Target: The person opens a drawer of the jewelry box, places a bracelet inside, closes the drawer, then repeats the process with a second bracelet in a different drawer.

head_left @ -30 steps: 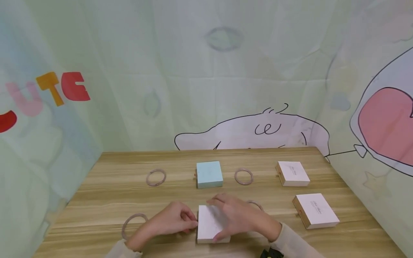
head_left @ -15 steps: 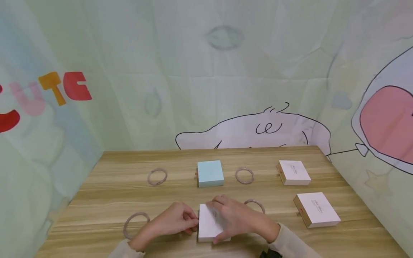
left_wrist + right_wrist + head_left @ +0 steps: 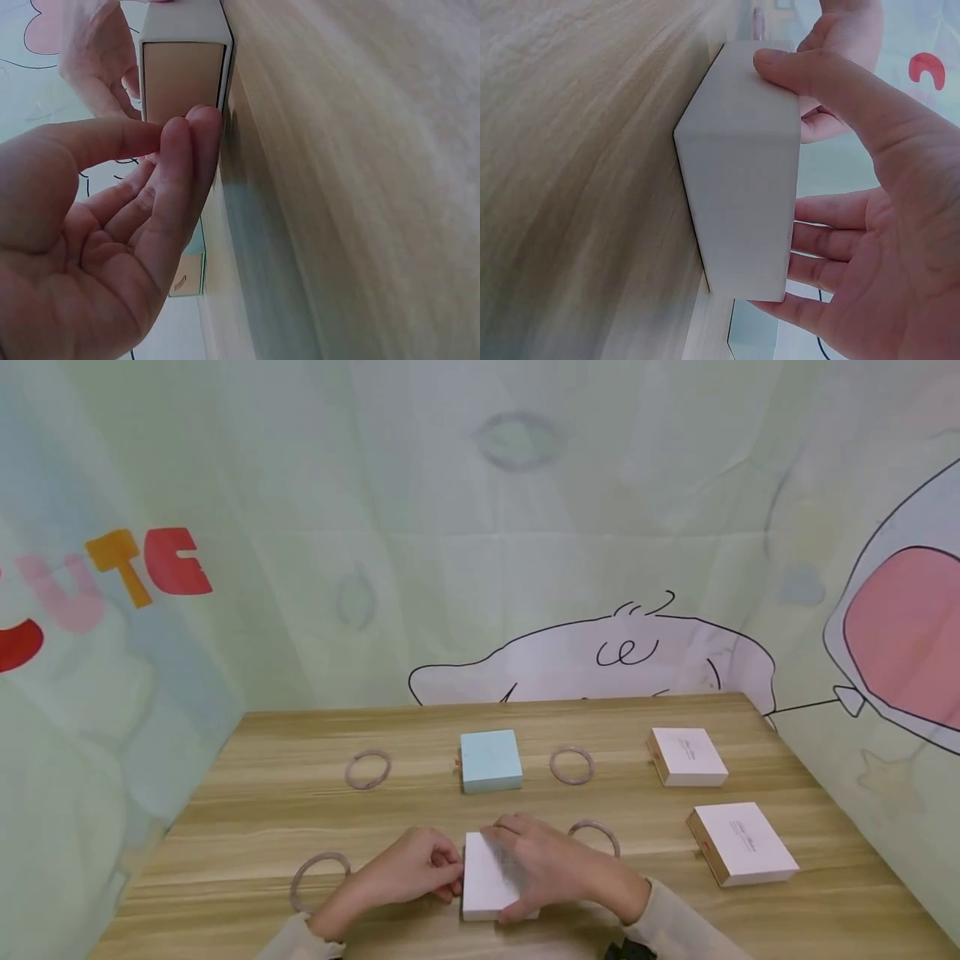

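Observation:
A white drawer box (image 3: 487,881) lies flat on the wooden table, in front of the person. The right hand (image 3: 551,864) holds it across the top, thumb on the near side wall and fingers at the far one. At its left end, the left hand (image 3: 420,868) pinches with thumb and fingertips. The left wrist view shows a tan drawer face (image 3: 184,79) inside the white sleeve, with those fingertips right at its lower edge. A pull tab there is mostly hidden between them. The drawer face looks flush with the sleeve.
Behind the hands stands a light blue box (image 3: 491,760). Two white boxes (image 3: 688,756) with tan ends are on the right. Several translucent bangles lie around, including one (image 3: 318,877) beside the left forearm and one (image 3: 594,837) behind the right hand. A printed curtain (image 3: 337,527) encloses the table.
Both hands keep their places on the white box, with hardly any finger movement. The head view has shifted slightly.

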`<act>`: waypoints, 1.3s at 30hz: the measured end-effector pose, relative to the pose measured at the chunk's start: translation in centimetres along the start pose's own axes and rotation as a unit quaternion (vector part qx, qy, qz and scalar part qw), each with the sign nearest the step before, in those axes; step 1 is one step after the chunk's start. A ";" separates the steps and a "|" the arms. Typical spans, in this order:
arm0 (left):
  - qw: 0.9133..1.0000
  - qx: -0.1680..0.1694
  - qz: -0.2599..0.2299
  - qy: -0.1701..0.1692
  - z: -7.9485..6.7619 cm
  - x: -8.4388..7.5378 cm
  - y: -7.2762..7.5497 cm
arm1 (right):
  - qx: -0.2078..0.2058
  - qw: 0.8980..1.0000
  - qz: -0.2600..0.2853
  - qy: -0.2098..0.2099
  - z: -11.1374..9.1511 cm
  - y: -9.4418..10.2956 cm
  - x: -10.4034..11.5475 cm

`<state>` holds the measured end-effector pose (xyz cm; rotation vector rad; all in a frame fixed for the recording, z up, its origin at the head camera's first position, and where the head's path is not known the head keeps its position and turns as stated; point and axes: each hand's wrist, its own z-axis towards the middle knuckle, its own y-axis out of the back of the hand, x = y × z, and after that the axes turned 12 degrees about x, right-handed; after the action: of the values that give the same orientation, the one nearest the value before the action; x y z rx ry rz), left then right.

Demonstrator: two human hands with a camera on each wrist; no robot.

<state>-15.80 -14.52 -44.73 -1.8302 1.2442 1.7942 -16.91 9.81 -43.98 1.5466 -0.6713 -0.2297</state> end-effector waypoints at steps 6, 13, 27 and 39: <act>1.000 -0.010 0.004 0.007 0.0 -0.5 -0.1 | -0.009 1.000 -0.012 0.003 -0.1 0.1 0.0; 1.000 -0.014 0.015 0.008 -0.1 -0.5 -0.1 | 0.000 1.000 -0.014 -0.006 -0.2 0.3 0.0; 1.000 -0.024 0.009 -0.001 -0.2 0.0 -0.3 | 0.010 1.000 0.001 -0.002 -0.2 0.2 -0.2; 0.999 -0.030 0.022 0.002 -0.4 -0.1 -0.4 | 0.022 1.000 -0.003 -0.010 -0.3 0.2 0.0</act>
<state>-15.20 -14.53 -44.73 -1.8521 1.2547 1.8712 -16.86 10.05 -43.75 1.5898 -0.6916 -0.2377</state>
